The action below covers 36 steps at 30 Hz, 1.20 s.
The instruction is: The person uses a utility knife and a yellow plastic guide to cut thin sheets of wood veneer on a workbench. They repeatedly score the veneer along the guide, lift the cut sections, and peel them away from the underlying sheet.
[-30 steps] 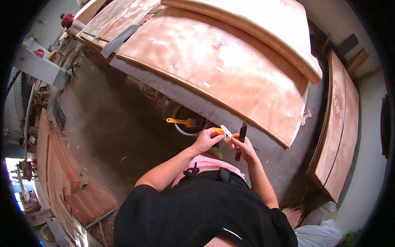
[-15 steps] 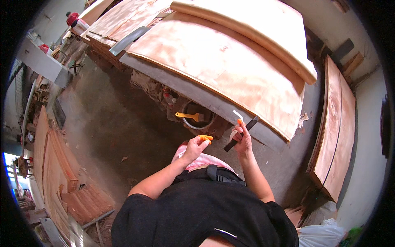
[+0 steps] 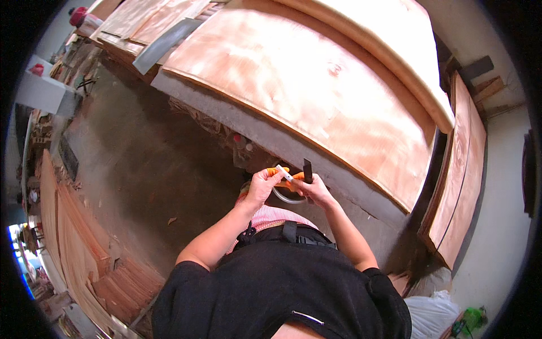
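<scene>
My left hand (image 3: 263, 186), with orange coverings on its fingertips, pinches one end of a small white strip (image 3: 284, 173). Close by on its right, my right hand (image 3: 317, 191) also has orange-covered fingertips, and these meet the strip's other end. A black flat bar-like tool (image 3: 307, 168) is gripped in that right hand and sticks up past the fingers; its exact kind cannot be made out. Below and behind the hands shows the curved rim of a bucket (image 3: 289, 199), mostly hidden by them.
Ahead, a large plywood sheet (image 3: 271, 73) lies on a grey-edged stack, with a rolled or curled sheet (image 3: 384, 68) across it. More plywood panels (image 3: 460, 169) stand at the right. Wood sheets (image 3: 73, 214) lean at the left. A person (image 3: 84, 20) is far off at upper left.
My hands have come together, and my left fingers have taken the white strip's end. The black tool has swung more upright. The brush on the bucket is now hidden behind my hands.
</scene>
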Motion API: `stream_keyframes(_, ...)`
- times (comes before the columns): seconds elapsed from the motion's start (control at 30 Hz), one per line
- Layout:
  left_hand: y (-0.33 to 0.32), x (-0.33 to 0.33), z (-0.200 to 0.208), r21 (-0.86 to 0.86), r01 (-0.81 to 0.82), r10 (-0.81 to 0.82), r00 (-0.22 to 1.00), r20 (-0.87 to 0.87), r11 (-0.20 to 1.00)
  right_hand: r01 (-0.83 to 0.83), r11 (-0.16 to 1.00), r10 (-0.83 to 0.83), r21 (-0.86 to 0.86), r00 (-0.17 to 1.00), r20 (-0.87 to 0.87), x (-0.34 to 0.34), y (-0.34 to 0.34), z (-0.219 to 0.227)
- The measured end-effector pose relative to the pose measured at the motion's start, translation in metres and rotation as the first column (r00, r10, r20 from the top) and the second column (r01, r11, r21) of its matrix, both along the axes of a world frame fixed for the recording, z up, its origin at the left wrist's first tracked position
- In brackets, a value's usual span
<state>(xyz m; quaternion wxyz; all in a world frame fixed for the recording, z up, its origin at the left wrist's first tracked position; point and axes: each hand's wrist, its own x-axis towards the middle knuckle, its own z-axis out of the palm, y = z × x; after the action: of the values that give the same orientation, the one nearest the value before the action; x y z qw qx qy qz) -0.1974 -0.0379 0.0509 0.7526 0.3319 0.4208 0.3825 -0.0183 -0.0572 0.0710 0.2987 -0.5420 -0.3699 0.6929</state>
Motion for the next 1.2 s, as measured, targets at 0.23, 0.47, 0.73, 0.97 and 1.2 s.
stream_keyframes(0.23,0.142,-0.033,-0.033,0.269,-0.019,0.049,0.993,-0.106,0.963,0.119,0.993,-0.121,0.023,0.981,0.150,-0.041,0.139,-0.023)
stream_keyframes(0.47,0.240,-0.056,-0.044,0.688,0.368,0.389,0.618,-0.684,0.626,0.212,0.974,-0.182,-0.080,0.942,0.282,-0.053,0.243,-0.084)
stream_keyframes(0.73,0.228,-0.047,-0.053,0.231,0.891,0.179,0.173,-0.969,0.392,0.041,0.950,0.074,-0.308,0.933,0.353,-0.043,0.253,-0.055)
stream_keyframes(0.97,0.231,-0.042,-0.046,0.122,0.934,0.210,0.052,-0.976,0.336,-0.222,0.965,0.249,-0.139,0.617,0.747,-0.023,0.244,-0.027)
stream_keyframes(1.2,0.235,-0.044,-0.039,0.149,0.931,0.169,0.097,-0.981,0.332,-0.441,0.860,0.464,-0.256,0.470,0.751,0.022,0.317,0.003)
